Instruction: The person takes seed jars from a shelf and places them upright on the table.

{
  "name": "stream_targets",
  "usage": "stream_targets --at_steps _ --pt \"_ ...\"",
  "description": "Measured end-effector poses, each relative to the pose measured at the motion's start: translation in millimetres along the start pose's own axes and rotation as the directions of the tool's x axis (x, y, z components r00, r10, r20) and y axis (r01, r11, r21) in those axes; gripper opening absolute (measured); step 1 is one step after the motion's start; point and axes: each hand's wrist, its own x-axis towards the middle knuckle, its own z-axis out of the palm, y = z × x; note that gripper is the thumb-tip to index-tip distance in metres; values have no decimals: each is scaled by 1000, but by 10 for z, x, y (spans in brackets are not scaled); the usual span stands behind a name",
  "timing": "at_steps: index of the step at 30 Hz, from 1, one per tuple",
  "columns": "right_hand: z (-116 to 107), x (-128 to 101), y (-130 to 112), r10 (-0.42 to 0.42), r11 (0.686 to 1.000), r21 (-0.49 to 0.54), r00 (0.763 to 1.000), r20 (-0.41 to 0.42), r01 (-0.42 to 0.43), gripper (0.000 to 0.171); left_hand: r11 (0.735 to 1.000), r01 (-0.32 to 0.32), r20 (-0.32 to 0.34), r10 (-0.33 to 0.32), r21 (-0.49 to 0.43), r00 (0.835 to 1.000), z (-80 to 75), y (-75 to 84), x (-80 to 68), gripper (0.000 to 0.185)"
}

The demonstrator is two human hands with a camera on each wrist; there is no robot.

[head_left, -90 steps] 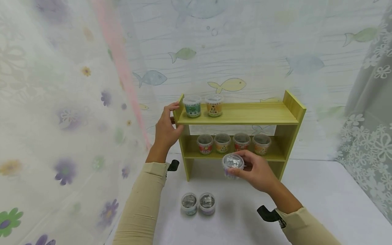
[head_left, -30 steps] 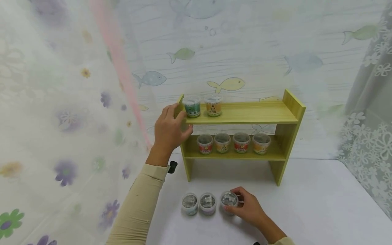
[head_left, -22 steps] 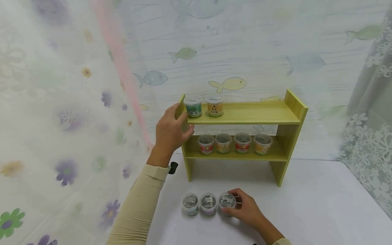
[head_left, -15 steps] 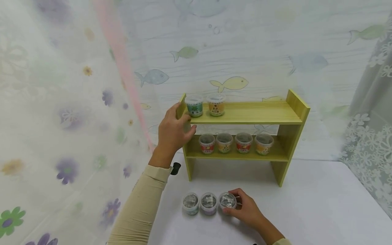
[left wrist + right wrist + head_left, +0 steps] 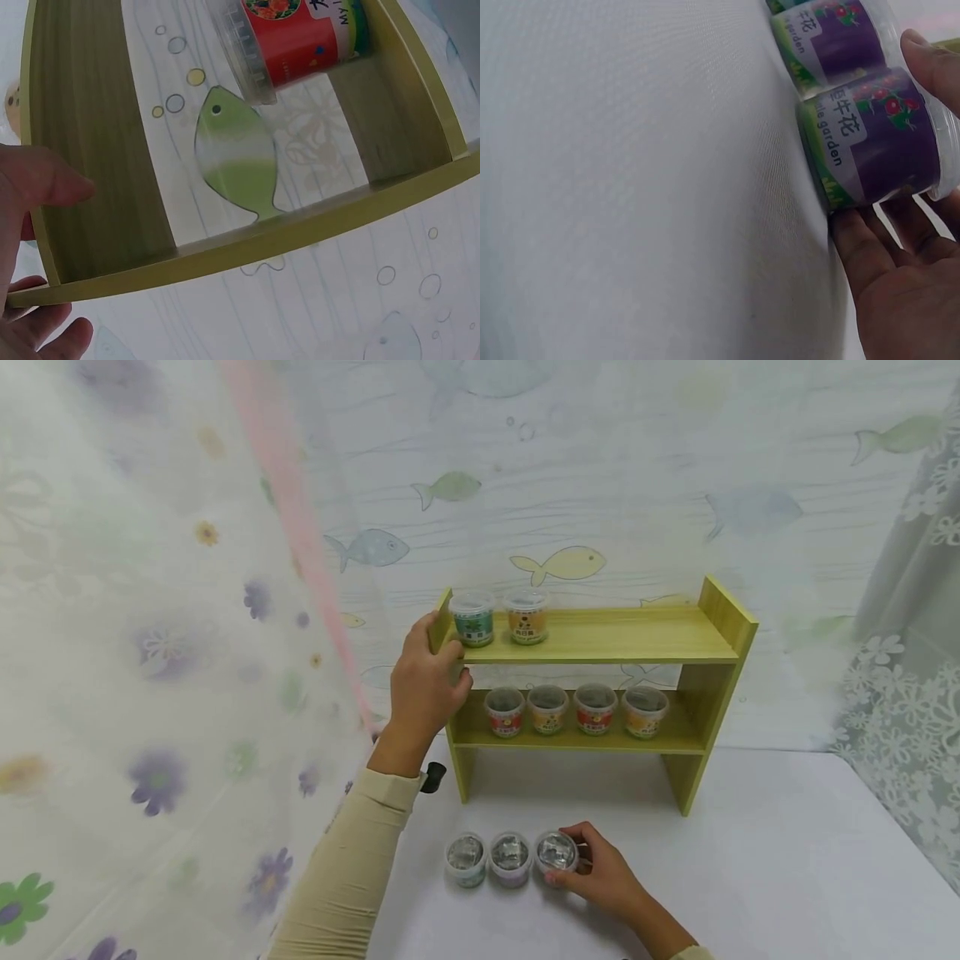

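1. Fingers of the right hand (image 5: 603, 872) are curled round the purple-labelled lidded cup (image 5: 557, 852), thumb at its near side.
2. That cup stands upright on the white tablecloth (image 5: 780, 852), at the right end of a row near the shelf's front.
3. Just left of it is a second purple-labelled cup (image 5: 511, 860), then a teal-labelled cup (image 5: 466, 860); whether they touch is unclear.
4. Gripping the wood-grained shelf (image 5: 622, 635) by its left side panel (image 5: 322, 223), the left hand (image 5: 427, 681) has its thumb on the inner side.
5. On the upper tier, at the left, are a green-labelled cup (image 5: 473, 625) and an orange-labelled cup (image 5: 527, 622).
6. Four cups line the lower tier, red (image 5: 506, 722) and orange labels (image 5: 549, 720) alternating.
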Motion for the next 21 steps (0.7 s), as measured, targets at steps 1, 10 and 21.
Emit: stream_targets --at_steps 1,10,21 --pt "2 -4 3 5 1000 4 1000 -1 -5 68 1000 4 4 -4 2 1000 7 4 -1 15" --pt "24 -23 -2 -7 999 47 1000 -3 7 68 999 40 10 -40 -12 999 52 12 -21 15" --pt "33 -48 -36 14 993 117 1000 -13 -12 69 999 38 -4 -38 -4 999 91 28 -9 13"
